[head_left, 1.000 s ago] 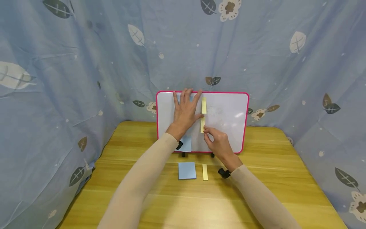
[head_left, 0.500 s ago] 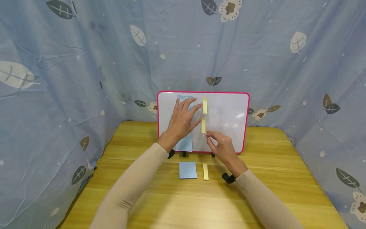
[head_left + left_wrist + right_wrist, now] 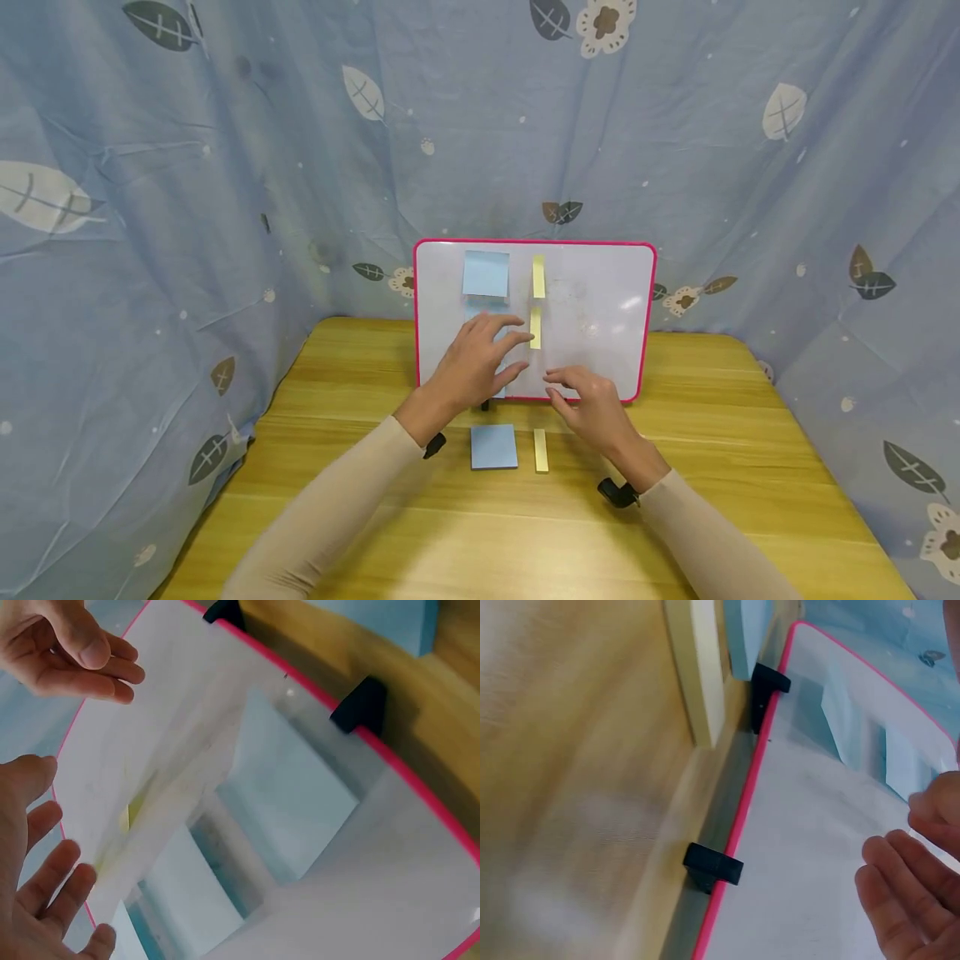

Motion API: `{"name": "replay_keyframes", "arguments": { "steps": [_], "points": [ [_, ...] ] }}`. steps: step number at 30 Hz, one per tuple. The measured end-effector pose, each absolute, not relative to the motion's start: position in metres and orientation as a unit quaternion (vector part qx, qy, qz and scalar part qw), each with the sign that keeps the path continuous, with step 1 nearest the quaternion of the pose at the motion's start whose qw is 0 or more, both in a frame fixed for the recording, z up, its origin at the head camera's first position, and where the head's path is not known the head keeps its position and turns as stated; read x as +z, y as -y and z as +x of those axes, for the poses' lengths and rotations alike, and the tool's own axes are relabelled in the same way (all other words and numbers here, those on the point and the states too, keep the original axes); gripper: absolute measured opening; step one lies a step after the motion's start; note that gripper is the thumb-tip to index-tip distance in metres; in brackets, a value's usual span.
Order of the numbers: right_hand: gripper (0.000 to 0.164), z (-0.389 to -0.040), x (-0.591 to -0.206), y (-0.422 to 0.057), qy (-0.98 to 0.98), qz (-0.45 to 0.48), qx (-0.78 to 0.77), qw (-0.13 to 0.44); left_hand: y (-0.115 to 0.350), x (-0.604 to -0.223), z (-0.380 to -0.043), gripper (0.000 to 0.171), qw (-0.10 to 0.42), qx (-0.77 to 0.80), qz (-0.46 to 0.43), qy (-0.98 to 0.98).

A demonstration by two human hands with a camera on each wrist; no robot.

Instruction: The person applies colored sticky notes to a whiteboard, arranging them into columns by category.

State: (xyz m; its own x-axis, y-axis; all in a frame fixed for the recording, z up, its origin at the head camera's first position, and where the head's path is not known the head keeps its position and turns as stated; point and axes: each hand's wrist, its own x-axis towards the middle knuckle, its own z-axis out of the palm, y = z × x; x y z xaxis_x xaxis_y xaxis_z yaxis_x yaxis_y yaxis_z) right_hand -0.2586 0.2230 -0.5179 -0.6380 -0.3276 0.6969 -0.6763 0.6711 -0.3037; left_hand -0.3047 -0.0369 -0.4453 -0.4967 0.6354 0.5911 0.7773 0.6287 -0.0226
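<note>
A whiteboard (image 3: 600, 317) with a pink rim stands upright on the table. Blue sticky notes (image 3: 486, 273) run down its left part, the lower ones partly behind my left hand (image 3: 472, 362). To their right, an upper yellow sticky strip (image 3: 538, 277) and a lower yellow strip (image 3: 536, 328) hang in a column. My left hand is in front of the board with loosely bent, spread fingers and nothing in them. Below and right of the lower strip, my right hand (image 3: 596, 408) also holds nothing. In the left wrist view, several blue notes (image 3: 292, 787) show, their lower edges lifting.
On the table (image 3: 675, 500) before the board lie a blue sticky-note pad (image 3: 493, 447) and a narrow yellow pad (image 3: 541, 451). Black feet (image 3: 712, 864) hold the board's bottom edge. A patterned blue curtain (image 3: 450, 125) surrounds the table.
My left hand has come down from the board's top, uncovering the upper blue note. My right fingers have let go of the lower yellow strip and moved down and right.
</note>
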Motion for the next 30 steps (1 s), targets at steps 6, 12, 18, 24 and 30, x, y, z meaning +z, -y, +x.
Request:
{"name": "replay_keyframes", "arguments": {
  "steps": [6, 12, 18, 24, 30],
  "points": [
    [0.022, -0.247, -0.526, -0.228, 0.877, 0.293, 0.283, 0.256, 0.043, -0.463, -0.289, 0.039, 0.203, -0.130, -0.438, 0.866],
    [0.022, -0.237, -0.531, -0.230, 0.896, 0.311, 0.273, 0.164, 0.048, -0.477, -0.277, 0.036, 0.109, -0.109, -0.457, 0.876],
    [0.025, -0.229, -0.536, -0.231, 0.915, 0.318, 0.243, 0.057, 0.046, -0.491, -0.265, 0.034, 0.034, -0.079, -0.459, 0.884],
    [0.032, -0.223, -0.543, -0.232, 0.912, 0.343, 0.223, 0.027, 0.040, -0.506, -0.257, 0.038, -0.011, -0.043, -0.461, 0.886],
    [0.038, -0.222, -0.545, -0.230, 0.913, 0.343, 0.221, 0.021, 0.034, -0.513, -0.254, 0.043, -0.038, -0.030, -0.455, 0.889]
  ]
}}
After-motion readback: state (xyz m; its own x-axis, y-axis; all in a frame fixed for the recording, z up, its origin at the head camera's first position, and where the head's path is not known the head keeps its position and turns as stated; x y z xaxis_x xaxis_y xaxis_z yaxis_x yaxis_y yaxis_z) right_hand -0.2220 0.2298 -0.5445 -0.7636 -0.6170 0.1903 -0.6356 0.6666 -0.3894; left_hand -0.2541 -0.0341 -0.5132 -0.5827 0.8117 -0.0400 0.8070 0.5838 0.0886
